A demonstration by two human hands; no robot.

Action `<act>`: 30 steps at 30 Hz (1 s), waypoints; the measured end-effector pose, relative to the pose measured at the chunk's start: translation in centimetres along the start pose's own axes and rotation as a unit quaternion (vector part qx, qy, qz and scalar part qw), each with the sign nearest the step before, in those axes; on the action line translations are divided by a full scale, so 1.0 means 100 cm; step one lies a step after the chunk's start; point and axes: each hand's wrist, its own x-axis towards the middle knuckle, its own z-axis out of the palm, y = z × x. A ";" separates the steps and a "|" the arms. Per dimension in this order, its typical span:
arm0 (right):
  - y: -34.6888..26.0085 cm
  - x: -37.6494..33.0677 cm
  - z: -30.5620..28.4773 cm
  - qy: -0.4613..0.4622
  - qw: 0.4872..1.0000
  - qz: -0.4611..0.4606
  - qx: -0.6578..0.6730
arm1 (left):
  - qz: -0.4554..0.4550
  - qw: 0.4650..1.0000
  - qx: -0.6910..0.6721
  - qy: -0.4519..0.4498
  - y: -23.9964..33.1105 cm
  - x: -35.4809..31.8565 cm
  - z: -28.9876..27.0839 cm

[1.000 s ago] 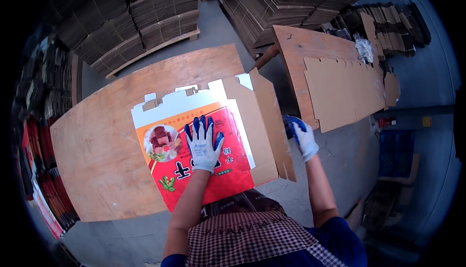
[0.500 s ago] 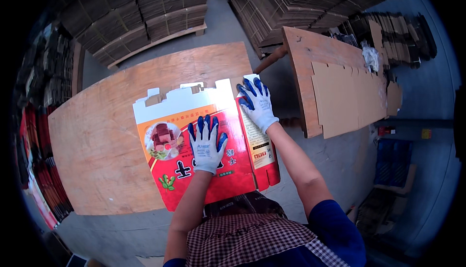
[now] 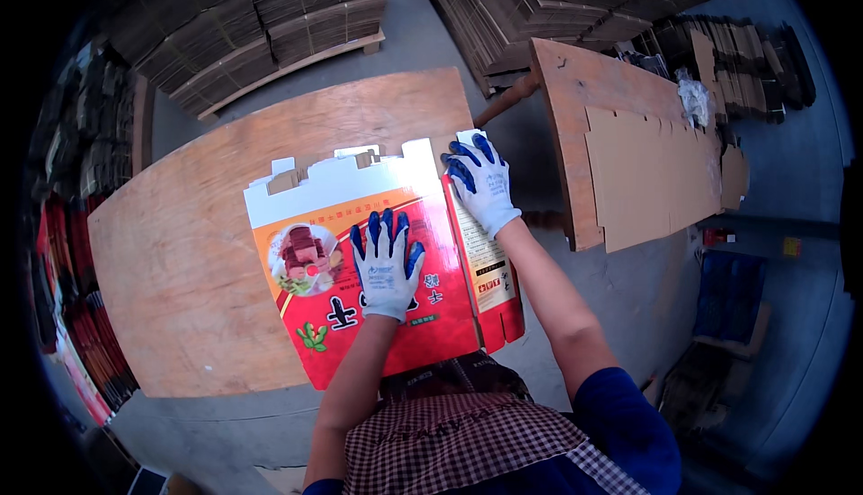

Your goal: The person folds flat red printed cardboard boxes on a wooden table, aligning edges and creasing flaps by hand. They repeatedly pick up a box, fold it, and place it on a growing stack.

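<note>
Folded over since a second ago, the side panel (image 3: 486,257) lies under the right hand (image 3: 483,183); the left hand (image 3: 387,270) presses the red carton (image 3: 435,248). Both splay their fingers, gripping nothing. Beneath is a wooden table (image 3: 193,261); beyond, cardboard stacks (image 3: 315,11).

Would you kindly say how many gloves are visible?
2: one on the left hand, resting on the printed carton; one on the right hand, on its side flap.

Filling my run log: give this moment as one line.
left hand: flat on red box | right hand: on side flap | box: on table
</note>
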 end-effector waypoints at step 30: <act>0.002 -0.010 0.002 0.051 0.998 -0.033 0.018 | 0.099 0.981 -0.068 0.150 0.007 0.162 0.027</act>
